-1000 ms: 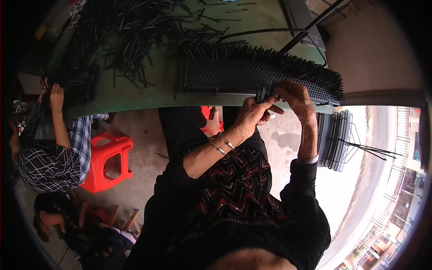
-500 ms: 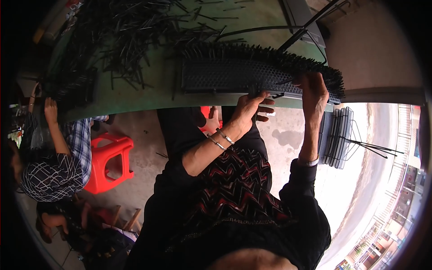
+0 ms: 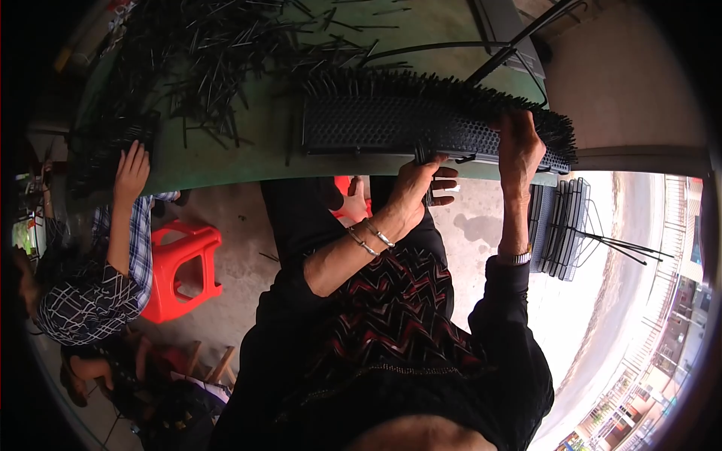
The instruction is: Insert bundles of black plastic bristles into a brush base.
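Observation:
A long black perforated panel (image 3: pixel 376 128) lies along the table's near edge, with rows of black bristle-like sticks (image 3: pixel 451 89) standing up along its far side. My left hand (image 3: pixel 410 194) is closed around a small bundle of thin black sticks (image 3: pixel 422 152) just below the panel's front edge; its fingers hide most of the bundle. Over the right part of the panel, my right hand (image 3: pixel 521 146) is pinched at the row of sticks. Whatever lies between those fingertips is too small and hidden to make out.
A heap of loose black sticks (image 3: pixel 218 60) covers the left of the green table (image 3: pixel 248 161). At the left, a person in a checked top rests a hand (image 3: pixel 132 171) by another dark piece. A red stool (image 3: pixel 184 263) and stacked black wire-framed panels (image 3: pixel 560 225) stand below table level.
My right hand has shifted slightly up and left over the panel. My left hand has barely moved. The other person's hand has moved right, further onto the table.

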Motion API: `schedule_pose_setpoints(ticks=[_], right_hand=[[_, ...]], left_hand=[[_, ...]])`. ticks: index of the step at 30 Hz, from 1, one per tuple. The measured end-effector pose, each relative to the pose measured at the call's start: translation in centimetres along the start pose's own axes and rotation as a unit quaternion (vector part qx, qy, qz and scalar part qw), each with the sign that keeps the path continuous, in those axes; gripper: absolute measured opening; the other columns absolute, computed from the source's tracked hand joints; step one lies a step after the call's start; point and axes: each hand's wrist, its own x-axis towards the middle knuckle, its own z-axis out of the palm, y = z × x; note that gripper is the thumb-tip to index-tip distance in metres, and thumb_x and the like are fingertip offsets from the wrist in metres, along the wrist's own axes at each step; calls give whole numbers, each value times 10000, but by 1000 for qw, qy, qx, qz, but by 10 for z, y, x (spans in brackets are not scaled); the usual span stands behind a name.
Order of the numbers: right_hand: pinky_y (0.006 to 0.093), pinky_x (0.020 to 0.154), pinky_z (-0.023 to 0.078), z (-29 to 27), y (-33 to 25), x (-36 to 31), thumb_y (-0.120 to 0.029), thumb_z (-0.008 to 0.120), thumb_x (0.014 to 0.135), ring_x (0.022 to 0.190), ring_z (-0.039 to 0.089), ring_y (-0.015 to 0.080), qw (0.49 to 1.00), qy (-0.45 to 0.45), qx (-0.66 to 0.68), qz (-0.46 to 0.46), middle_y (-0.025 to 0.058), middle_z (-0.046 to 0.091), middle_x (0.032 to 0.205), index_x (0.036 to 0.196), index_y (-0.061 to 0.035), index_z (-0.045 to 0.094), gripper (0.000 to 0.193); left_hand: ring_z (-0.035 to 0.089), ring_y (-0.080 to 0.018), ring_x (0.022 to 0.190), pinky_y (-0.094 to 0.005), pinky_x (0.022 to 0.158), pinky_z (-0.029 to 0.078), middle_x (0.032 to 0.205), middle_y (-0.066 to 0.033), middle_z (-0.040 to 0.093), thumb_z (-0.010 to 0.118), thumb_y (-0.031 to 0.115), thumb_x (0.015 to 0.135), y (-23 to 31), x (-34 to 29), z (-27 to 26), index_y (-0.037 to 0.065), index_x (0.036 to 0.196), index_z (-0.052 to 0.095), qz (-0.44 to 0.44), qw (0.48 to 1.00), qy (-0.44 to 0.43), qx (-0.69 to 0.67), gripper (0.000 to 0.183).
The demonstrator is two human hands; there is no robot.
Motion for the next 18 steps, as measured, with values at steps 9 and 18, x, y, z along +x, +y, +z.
schedule_pose_setpoints(ticks=[9,18], right_hand=[[234,625,467,-5,4,15,-116,590,897,662,611,77,995,-95,23,14,44,686,725,936,-33,633,102],[300,661,463,14,11,16,-125,630,846,710,584,203,993,-73,-57,-76,93,568,806,927,-77,641,94]], left_hand=[[292,-52,503,-216,468,242,599,69,336,563,299,950,-4,7,-12,65,1023,610,-16,998,-59,13,250],[300,-30,479,-208,435,233,598,71,394,579,341,940,-6,9,-12,124,920,547,14,996,-78,39,220]])
